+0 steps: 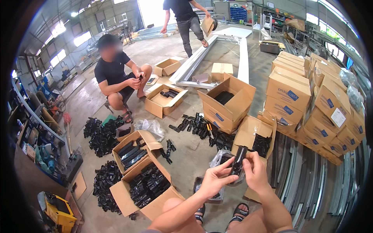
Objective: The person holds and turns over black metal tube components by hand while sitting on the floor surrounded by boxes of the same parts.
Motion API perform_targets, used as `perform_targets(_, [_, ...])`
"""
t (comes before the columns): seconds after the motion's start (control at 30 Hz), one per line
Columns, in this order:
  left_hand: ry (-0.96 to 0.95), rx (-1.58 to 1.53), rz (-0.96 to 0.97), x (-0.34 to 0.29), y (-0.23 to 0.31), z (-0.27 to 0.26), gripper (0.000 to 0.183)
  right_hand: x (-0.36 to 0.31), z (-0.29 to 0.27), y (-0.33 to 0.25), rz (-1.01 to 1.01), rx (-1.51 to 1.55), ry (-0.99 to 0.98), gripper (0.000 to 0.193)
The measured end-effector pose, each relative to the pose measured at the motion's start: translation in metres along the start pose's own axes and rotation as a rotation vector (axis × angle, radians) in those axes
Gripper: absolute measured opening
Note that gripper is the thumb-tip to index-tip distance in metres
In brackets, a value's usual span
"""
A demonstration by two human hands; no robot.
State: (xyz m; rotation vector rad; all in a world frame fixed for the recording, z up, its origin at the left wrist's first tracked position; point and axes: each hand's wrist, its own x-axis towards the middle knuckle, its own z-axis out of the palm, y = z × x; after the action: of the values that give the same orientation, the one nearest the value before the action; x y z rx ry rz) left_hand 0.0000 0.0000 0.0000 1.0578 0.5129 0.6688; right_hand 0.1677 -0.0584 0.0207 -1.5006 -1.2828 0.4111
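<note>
Between both hands I hold a black tubular fitting (239,158), glossy and tilted upright. The fingers of my left hand (214,179) grip it from the left, near its lower end. My right hand (256,171) pinches it from the other side. Just beyond the fitting stands an open cardboard box (244,136) with black parts (262,144) inside. Below my hands, a clear plastic tray (198,187) is partly hidden by my left hand. To the left, another open carton (153,207) is filled with similar black fittings (149,185).
Piles of black parts (107,186) lie on the concrete floor. Stacked closed cartons (287,91) stand on the right beside long metal profiles (303,186). A co-worker (112,66) sits at the left holding a small dark part; another person (184,19) walks behind a white frame (244,58).
</note>
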Motion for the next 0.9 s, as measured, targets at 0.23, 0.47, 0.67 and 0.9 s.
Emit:
perform_targets(0.23, [-0.007,0.030,0.035,0.001,-0.004,0.000,0.067,-0.003,0.009,0.016,0.210,0.240,-0.024,0.029])
perform_targets(0.47, [0.166,0.804,0.497,0.001,0.006,-0.001,0.058,0.003,-0.016,0.009,0.846,1.057,-0.328,0.039])
perform_targets(0.67, [0.171,0.992,0.496,-0.003,0.024,-0.009,0.056,0.006,-0.016,0.002,0.370,0.517,0.010,0.033])
perform_targets(0.9, [0.039,0.312,0.166,0.002,0.013,-0.012,0.063,-0.004,-0.003,0.014,0.166,0.378,-0.097,0.014])
